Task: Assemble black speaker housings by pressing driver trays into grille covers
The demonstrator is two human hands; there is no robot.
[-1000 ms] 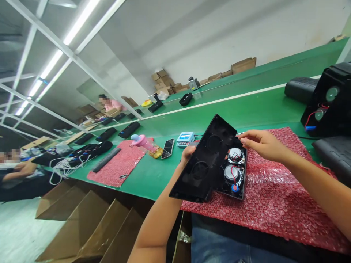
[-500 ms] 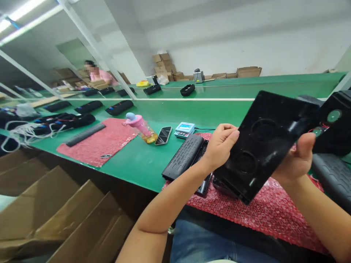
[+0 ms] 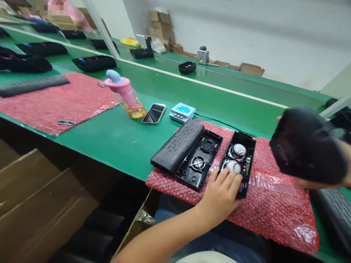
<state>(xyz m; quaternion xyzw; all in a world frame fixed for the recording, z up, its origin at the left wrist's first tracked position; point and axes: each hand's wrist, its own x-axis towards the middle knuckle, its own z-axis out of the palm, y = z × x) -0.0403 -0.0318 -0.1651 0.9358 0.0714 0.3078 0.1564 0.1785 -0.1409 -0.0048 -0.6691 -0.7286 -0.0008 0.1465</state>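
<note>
My left hand (image 3: 221, 191) lies over the near end of an open black speaker housing (image 3: 251, 153), its fingers curled over the edge against the lower of two round speaker drivers (image 3: 237, 150). Wires and a green circuit board show along the housing's inside. At the right, my right hand (image 3: 346, 155) grips a black fabric-covered case (image 3: 304, 146) with a pale logo, raised above the bubble wrap. That hand is blurred and mostly hidden by the case. Left of the housing lie a black panel with round grilles (image 3: 182, 179) and a textured black cover (image 3: 178, 146).
Red bubble wrap (image 3: 276, 212) covers the near bench. Behind stand a small light-blue meter (image 3: 182, 112), a phone (image 3: 154, 113) and a pink-lidded bottle (image 3: 128, 96). Another textured cover (image 3: 333, 215) lies at right. Cardboard (image 3: 22, 197) is below left; a person in pink sits far left.
Earlier both hands held up a tilted black panel with two round rings. Now my left hand is down on the open housing, and my right holds the fabric-covered case. The view has turned downward.
</note>
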